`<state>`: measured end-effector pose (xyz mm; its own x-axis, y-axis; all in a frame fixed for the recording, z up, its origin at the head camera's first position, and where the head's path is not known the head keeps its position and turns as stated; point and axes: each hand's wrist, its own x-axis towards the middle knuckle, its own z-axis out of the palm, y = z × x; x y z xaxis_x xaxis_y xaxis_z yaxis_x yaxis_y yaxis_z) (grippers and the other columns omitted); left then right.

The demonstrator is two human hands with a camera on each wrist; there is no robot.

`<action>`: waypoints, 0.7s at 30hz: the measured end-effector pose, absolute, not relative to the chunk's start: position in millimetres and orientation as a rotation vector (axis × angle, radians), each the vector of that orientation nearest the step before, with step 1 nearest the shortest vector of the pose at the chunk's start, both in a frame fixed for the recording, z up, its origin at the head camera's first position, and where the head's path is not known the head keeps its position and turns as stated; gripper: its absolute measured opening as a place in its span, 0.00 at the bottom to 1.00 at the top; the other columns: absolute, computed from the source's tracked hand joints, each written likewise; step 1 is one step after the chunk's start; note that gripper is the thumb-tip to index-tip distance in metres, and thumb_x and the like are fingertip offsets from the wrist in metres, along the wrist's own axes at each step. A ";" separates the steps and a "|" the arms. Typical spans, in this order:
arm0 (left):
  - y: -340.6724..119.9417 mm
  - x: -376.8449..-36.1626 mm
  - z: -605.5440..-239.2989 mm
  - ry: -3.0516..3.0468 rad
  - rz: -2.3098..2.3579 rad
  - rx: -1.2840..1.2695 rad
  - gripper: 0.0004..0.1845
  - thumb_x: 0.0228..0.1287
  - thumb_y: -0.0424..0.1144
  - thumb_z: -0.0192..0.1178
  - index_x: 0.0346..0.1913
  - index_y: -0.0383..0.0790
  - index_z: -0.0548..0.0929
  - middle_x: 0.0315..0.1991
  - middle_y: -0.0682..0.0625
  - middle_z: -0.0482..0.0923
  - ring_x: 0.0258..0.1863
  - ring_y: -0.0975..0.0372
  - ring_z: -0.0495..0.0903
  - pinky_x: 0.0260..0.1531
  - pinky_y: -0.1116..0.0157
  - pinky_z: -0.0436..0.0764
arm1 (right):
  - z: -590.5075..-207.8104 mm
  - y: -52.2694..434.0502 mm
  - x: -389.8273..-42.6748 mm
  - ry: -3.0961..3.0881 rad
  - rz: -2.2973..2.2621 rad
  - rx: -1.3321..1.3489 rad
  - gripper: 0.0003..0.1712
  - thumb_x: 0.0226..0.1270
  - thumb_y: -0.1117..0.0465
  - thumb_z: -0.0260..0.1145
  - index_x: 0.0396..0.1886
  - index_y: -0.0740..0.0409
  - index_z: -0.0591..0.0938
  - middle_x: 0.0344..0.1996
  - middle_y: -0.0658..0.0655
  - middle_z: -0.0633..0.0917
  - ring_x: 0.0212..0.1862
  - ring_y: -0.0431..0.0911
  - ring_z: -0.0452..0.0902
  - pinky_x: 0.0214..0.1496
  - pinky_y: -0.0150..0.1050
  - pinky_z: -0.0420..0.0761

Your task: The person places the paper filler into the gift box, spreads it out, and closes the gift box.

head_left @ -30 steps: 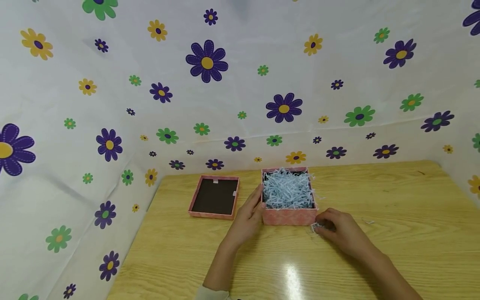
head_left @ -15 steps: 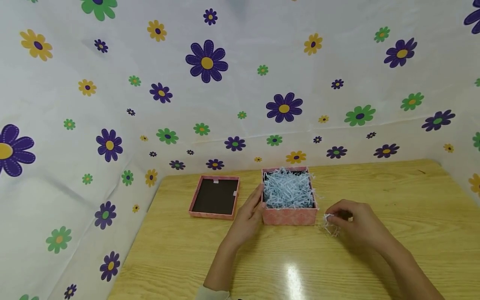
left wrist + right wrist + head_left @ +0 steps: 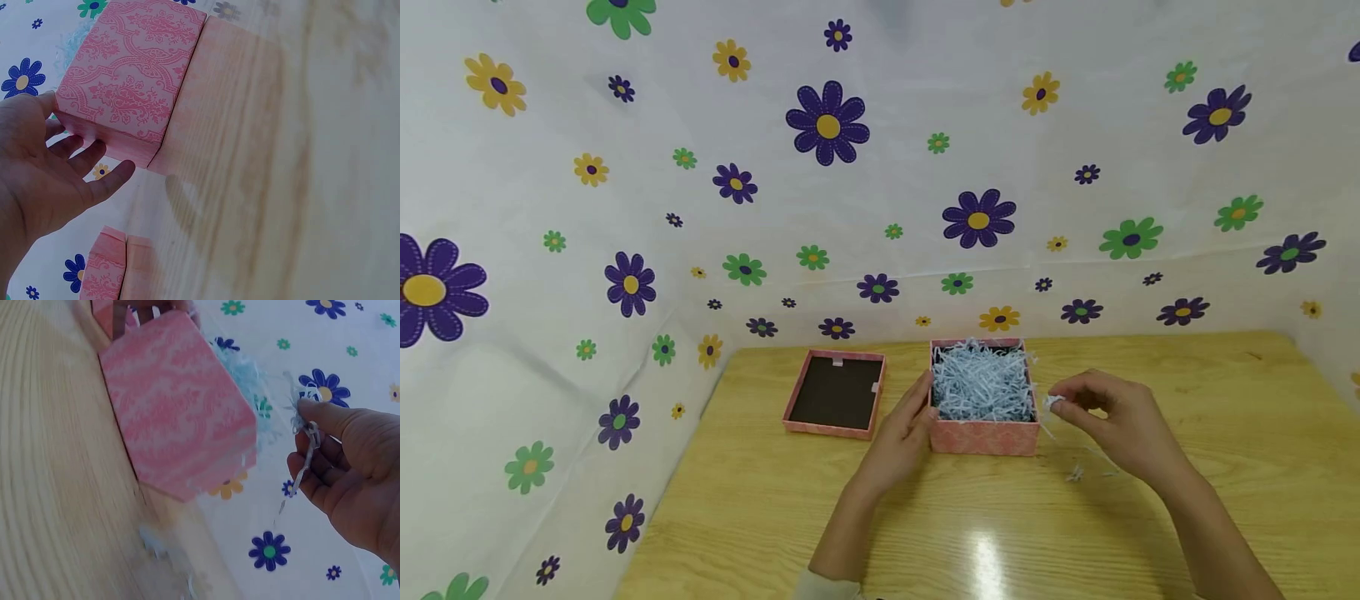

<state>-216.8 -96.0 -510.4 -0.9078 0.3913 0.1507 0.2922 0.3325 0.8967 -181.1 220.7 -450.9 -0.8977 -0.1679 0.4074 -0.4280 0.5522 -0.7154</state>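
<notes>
Shreds (image 3: pixel 1054 403) dangle roughly vertically, pinched.

The person's left hand (image 3: pixel 901 433) is reaching forward from a bare forearm, palm turned to the right, fingers (image 3: pixel 94 156) lying nearly straight and a little spread, the thumb resting up at the far side. The right hand (image 3: pixel 1112 421) is hovering above the surface, raised off it, its forearm stretching in from the lower right. Its thumb and fingers (image 3: pixel 325 415) are curling together and pinching at the tips, the palm facing left.
</notes>
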 end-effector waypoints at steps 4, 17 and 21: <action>-96.7 -216.8 -510.4 2.475 1.639 0.645 0.33 0.87 0.46 0.47 0.87 0.53 0.51 0.86 0.52 0.49 0.85 0.59 0.49 0.81 0.50 0.55 | -450.4 202.4 -189.4 -2.458 1.326 0.472 0.09 0.69 0.69 0.74 0.46 0.56 0.90 0.38 0.52 0.90 0.36 0.37 0.84 0.40 0.26 0.83; -98.8 -219.0 -511.2 2.471 1.643 0.646 0.32 0.87 0.46 0.47 0.87 0.56 0.52 0.86 0.57 0.49 0.84 0.61 0.49 0.81 0.52 0.56 | -452.5 136.9 -214.0 -2.321 1.357 0.343 0.10 0.67 0.72 0.76 0.46 0.61 0.91 0.38 0.56 0.92 0.39 0.48 0.88 0.43 0.22 0.82; -98.6 -220.0 -511.3 2.457 1.653 0.654 0.32 0.88 0.46 0.47 0.87 0.57 0.52 0.86 0.57 0.49 0.84 0.60 0.49 0.80 0.51 0.57 | -449.9 125.7 -215.4 -2.324 1.313 0.357 0.10 0.66 0.71 0.76 0.46 0.60 0.91 0.39 0.56 0.91 0.41 0.49 0.88 0.45 0.27 0.84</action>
<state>-220.0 -98.6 -511.3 -0.9014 0.4078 0.1459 0.2889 0.3150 0.9041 -215.4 125.7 -449.9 -0.8676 -0.0061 0.4973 -0.4292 0.5143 -0.7425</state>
